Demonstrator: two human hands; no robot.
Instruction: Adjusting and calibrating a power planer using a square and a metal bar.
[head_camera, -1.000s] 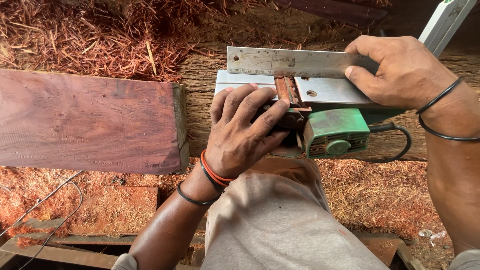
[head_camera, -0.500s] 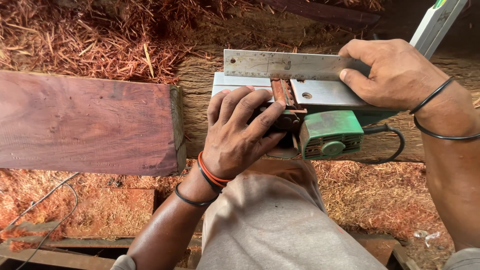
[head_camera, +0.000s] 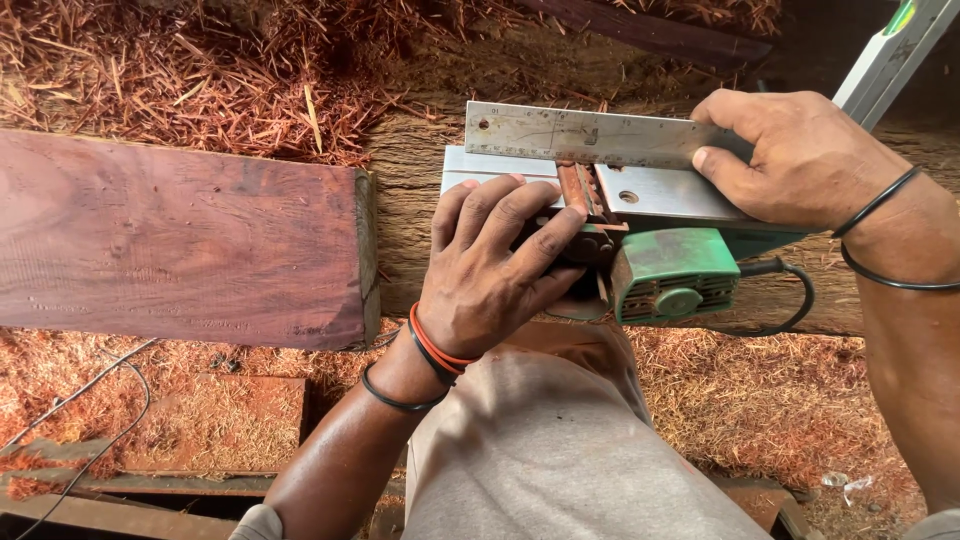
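Planer (head_camera: 660, 270), green, lies upside down on log (head_camera: 420, 200), sole up. Right hand (head_camera: 800, 160) fingers pinch steel ruler (head_camera: 580, 135) on sole; left hand (head_camera: 500, 270) fingers clamp planer body. Blade check underway, unfinished.

Premises: a woodworking shop, rough and working, possibly partly open-air; walls are not in view. Evidence follows. Reddish wood shavings (head_camera: 190, 70) lie in thick drifts over the ground and against the timber, with finer red sawdust (head_camera: 760, 400) spread below. A thick planed plank of dark red hardwood (head_camera: 180, 240) rests on a coarse, weathered beam (head_camera: 420, 170). A green electric hand planer (head_camera: 650, 250) lies upturned on that beam, sole plate exposed, its black power cord (head_camera: 790, 300) trailing beside it. A steel ruler (head_camera: 570, 132) is laid against the planer's sole. Loose cable (head_camera: 90, 400) runs across the littered floor, beside dust-covered boards (head_camera: 240, 420).
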